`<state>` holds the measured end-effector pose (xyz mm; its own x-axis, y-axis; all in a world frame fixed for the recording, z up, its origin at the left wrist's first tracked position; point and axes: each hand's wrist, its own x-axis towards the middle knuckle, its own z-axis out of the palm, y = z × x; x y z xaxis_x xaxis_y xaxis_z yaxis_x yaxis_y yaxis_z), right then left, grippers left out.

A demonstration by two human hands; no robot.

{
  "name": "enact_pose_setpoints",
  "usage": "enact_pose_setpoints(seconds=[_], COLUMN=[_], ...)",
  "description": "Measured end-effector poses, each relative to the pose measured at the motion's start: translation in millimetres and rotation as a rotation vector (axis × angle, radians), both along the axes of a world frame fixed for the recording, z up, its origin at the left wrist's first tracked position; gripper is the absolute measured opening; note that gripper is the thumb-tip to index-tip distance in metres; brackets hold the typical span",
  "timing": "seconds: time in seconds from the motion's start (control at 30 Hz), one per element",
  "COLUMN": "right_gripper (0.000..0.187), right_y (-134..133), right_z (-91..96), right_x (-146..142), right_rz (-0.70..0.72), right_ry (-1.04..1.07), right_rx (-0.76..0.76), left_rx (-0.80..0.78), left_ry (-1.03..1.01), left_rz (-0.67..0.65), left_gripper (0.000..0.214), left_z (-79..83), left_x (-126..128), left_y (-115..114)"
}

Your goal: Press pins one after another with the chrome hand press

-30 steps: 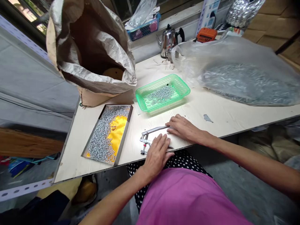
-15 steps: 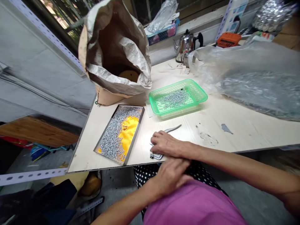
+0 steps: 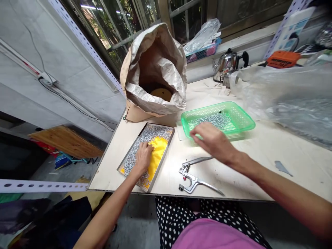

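Observation:
My left hand [image 3: 144, 157] is down in a shallow tray [image 3: 162, 155], its fingertips drawn together among small silvery metal pins [image 3: 158, 130] beside a yellow cloth [image 3: 157, 157]. Whatever those fingers pinch is too small to make out. Over the near rim of a green plastic basket [image 3: 241, 117] hangs my right hand [image 3: 214, 141], fingers curled together and slightly blurred. Anything in it is hidden. More metal pins [image 3: 220, 120] lie in the basket. A pair of snap-fastener pliers [image 3: 193, 181] rests on the table near its front edge, touched by neither hand.
Behind the tray stands a big open paper sack [image 3: 155, 72]. A large clear plastic bag [image 3: 293, 97] fills the right side of the table. A metal kettle [image 3: 227, 65] and an orange case [image 3: 284, 59] are at the back. One grey scrap [image 3: 282, 167] lies at right.
My left hand has gone from my lap into the tray. My right hand has left the pliers and risen to the green basket, uncovering the pliers. The camera view has shifted.

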<state>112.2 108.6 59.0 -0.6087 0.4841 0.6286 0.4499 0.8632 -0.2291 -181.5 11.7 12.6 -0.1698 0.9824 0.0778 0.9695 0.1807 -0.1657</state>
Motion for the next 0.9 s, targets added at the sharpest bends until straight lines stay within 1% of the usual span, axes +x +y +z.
enact_pose_setpoints(seconds=[0.07,0.1,0.13,0.17,0.2,0.27,0.3,0.37,0.4,0.47,0.53,0.57,0.63,0.77,0.9], right_gripper=[0.013,0.012,0.013,0.013,0.010,0.012,0.013,0.008,0.006,0.005,0.006,0.008,0.010,0.013,0.013], right_y=[15.1,16.3,12.8,5.0,-6.4,-35.9,-51.6,-79.5,-90.1,-102.4,-104.7,-103.7,-100.7,-99.4,-102.4], right_z=[16.9,20.2,19.5,14.7,6.2,-18.3,-31.8,-55.8,-64.9,-76.8,-82.3,-83.5,-84.2,-82.6,-83.8], right_x=[16.1,22.5,27.6,31.1,33.3,35.5,36.4,39.0,40.7,43.7,45.1,45.1,44.4,43.3,43.8], right_rz=[-0.221,-0.285,-0.302,-0.270,-0.200,-0.009,0.049,0.100,0.100,0.071,0.047,0.041,0.042,0.039,0.019], right_ry=[-0.045,-0.079,-0.112,-0.147,-0.185,-0.285,-0.338,-0.395,-0.407,-0.419,-0.449,-0.465,-0.485,-0.500,-0.499], right_rx=[0.055,0.062,0.050,0.012,-0.049,-0.241,-0.347,-0.489,-0.528,-0.567,-0.581,-0.581,-0.564,-0.554,-0.562], left_rx=[-0.072,-0.090,-0.096,-0.091,-0.077,-0.007,0.032,0.066,0.025,-0.134,-0.310,-0.371,-0.425,-0.448,-0.519], left_ry=[0.028,0.034,0.035,0.030,0.015,-0.068,-0.149,-0.396,-0.553,-0.843,-1.028,-1.069,-1.074,-1.031,-1.088], left_rz=[-0.026,-0.042,-0.061,-0.080,-0.100,-0.125,-0.128,-0.098,-0.066,0.020,0.108,0.140,0.179,0.252,0.315], left_gripper=[0.028,0.029,0.029,0.029,0.029,0.029,0.028,0.024,0.021,0.020,0.025,0.027,0.029,0.028,0.034], left_z=[-5.4,-7.3,-8.3,-8.3,-6.9,-0.3,4.5,13.9,17.2,18.8,14.4,11.0,4.5,-1.0,-3.9], left_x=[-9.3,-12.9,-15.9,-17.9,-18.4,-12.2,-4.8,18.4,32.9,62.9,87.7,96.7,107.6,112.8,113.7], left_y=[6.0,7.9,9.6,11.1,12.3,12.0,9.9,1.2,-4.8,-17.8,-29.3,-33.9,-40.3,-44.2,-44.7])
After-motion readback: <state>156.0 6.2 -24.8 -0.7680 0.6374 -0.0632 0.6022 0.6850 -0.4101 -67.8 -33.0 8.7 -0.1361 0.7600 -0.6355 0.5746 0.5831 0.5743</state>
